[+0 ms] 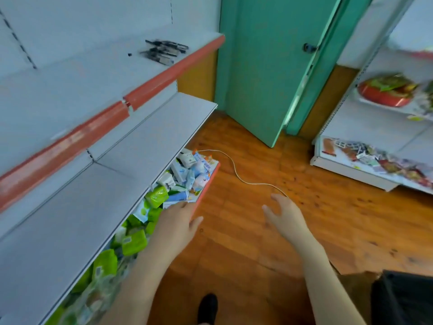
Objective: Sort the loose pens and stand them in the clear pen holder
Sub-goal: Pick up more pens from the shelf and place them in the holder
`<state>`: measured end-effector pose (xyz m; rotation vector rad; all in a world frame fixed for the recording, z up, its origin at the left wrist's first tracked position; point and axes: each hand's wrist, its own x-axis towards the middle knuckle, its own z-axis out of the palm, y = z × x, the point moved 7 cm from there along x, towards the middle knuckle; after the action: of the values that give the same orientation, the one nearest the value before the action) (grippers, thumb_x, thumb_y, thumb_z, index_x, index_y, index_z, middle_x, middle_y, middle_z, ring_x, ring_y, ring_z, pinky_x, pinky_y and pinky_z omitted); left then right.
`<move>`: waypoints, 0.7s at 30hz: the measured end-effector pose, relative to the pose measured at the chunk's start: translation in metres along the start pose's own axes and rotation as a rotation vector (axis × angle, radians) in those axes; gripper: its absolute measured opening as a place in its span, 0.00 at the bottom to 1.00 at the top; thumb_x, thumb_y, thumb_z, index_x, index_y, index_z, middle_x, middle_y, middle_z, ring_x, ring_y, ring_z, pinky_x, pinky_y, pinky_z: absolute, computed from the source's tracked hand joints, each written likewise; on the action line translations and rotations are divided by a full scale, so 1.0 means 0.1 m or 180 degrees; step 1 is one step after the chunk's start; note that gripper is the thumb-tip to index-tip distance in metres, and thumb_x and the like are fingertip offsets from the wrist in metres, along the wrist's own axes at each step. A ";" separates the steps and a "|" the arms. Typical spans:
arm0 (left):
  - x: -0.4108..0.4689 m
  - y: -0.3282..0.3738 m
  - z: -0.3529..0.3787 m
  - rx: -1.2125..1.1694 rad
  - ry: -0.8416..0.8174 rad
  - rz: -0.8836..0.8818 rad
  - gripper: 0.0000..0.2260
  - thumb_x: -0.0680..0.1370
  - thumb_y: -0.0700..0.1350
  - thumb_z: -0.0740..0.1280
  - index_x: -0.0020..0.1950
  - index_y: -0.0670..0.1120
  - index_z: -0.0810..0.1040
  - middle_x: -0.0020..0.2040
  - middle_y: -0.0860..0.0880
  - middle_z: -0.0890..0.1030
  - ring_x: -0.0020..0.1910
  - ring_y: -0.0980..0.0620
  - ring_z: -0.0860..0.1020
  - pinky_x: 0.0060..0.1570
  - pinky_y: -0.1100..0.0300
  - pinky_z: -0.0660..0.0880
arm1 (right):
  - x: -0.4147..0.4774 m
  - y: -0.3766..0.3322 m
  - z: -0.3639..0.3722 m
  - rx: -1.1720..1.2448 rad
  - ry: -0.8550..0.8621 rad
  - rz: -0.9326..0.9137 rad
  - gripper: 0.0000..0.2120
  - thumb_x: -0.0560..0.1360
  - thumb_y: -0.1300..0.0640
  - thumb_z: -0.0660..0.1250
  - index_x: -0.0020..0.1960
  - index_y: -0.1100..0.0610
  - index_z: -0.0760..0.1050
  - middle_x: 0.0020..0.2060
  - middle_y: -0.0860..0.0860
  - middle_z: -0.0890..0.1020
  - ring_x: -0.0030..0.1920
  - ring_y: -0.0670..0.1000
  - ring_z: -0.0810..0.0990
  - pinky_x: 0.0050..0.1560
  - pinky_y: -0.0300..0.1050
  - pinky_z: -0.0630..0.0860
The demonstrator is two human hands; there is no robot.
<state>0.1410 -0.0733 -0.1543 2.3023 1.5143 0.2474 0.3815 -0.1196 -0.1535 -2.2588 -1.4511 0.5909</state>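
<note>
Along the left, white shelf unit (70,207) with red edging; beyond it, green door (257,66) ajar; underfoot, wooden floor (257,242) with a white cable (234,170) looping across; low down, packets (131,240) crammed into the bottom tray (207,182). Nearer, left hand (178,221) and right hand (283,214), both holding nothing. Far up on the unit's top board, close to its red edge and well apart from either hand, pens (164,51): dark, blurred, lying crossed in a loose heap; count not to be told. No sight of the clear holder anywhere.

Probably light, stiff and smooth, so apt to roll or slip; best pinched mid-barrel, one or two at once, tips kept the same way.

Left hand palm down, fingers straight and close together, stretched over the tray's red lip; touching it or not, cannot tell. Right hand over the floor, near the cable's end, fingers spread wide and slightly bent, idle.
</note>
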 end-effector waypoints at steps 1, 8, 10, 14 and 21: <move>0.17 0.04 -0.01 0.0008 -0.0027 0.0000 0.16 0.78 0.51 0.60 0.61 0.44 0.74 0.56 0.45 0.78 0.55 0.45 0.76 0.55 0.52 0.72 | 0.18 -0.01 -0.05 -0.0003 -0.0003 -0.0015 0.23 0.77 0.52 0.63 0.69 0.59 0.65 0.67 0.55 0.71 0.68 0.55 0.67 0.66 0.45 0.64; 1.34 0.36 -0.13 0.0138 -0.0059 -0.0027 0.17 0.78 0.52 0.60 0.62 0.43 0.73 0.57 0.44 0.77 0.55 0.45 0.75 0.54 0.51 0.72 | 1.27 -0.03 -0.49 0.0045 0.0074 -0.0082 0.23 0.77 0.52 0.63 0.70 0.57 0.66 0.68 0.53 0.70 0.69 0.53 0.66 0.67 0.46 0.64; 1.61 0.48 -0.12 0.0140 -0.0063 -0.0034 0.17 0.78 0.52 0.59 0.63 0.44 0.72 0.58 0.45 0.77 0.56 0.46 0.75 0.53 0.54 0.73 | 1.55 -0.01 -0.60 0.0038 0.0075 -0.0088 0.23 0.77 0.52 0.63 0.70 0.57 0.65 0.68 0.53 0.70 0.69 0.53 0.66 0.67 0.47 0.65; 2.18 0.62 -0.12 0.0206 0.0056 -0.0153 0.20 0.79 0.54 0.57 0.68 0.47 0.68 0.61 0.47 0.76 0.59 0.48 0.74 0.56 0.55 0.72 | 2.26 0.03 -0.77 0.0032 0.0001 -0.0163 0.23 0.77 0.51 0.62 0.70 0.55 0.64 0.69 0.53 0.69 0.69 0.52 0.66 0.66 0.47 0.67; 3.01 0.82 -0.12 0.0128 0.0304 -0.0708 0.20 0.80 0.52 0.55 0.71 0.48 0.64 0.64 0.48 0.73 0.61 0.50 0.72 0.59 0.59 0.67 | 3.56 -0.12 -1.04 -0.0170 -0.0200 -0.0805 0.22 0.77 0.51 0.62 0.70 0.55 0.65 0.69 0.52 0.70 0.69 0.51 0.67 0.67 0.47 0.67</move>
<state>0.3280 0.1750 -0.1275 2.1553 1.8215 0.2717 0.5616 0.2012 -0.1094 -2.0661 -1.7682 0.5528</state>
